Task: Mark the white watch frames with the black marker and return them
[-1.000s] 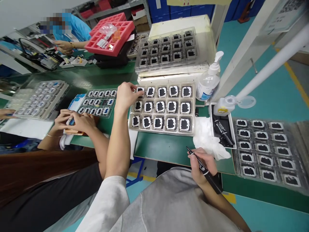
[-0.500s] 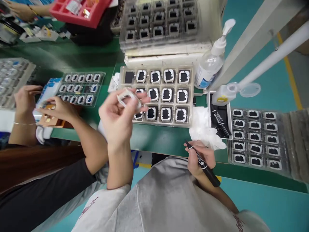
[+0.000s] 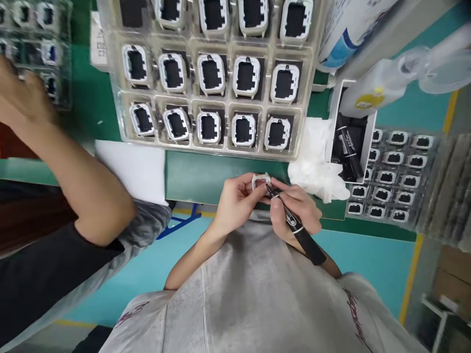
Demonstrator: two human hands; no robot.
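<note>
My left hand pinches a small white watch-case frame close to my body at the table's front edge. In my right hand is a black marker pen, its dark tip at the frame's near side. Whether the tip touches the frame I cannot tell, and fingers hide part of the frame. Just beyond my hands lies a clear plastic tray of similar white frames, each in its own compartment over a dark pad. The tray's far-left compartment shows only a dark pad.
White crumpled tissue lies right of my hands. Behind it a white box holds more markers. A clear bottle leans there. Further right sits another tray of frames. A co-worker's arm reaches in at left, near a white sheet.
My left hand has come down and right from over the tray with the frame. The marker's tip is now at the frame. My view has tilted nearer to the table.
</note>
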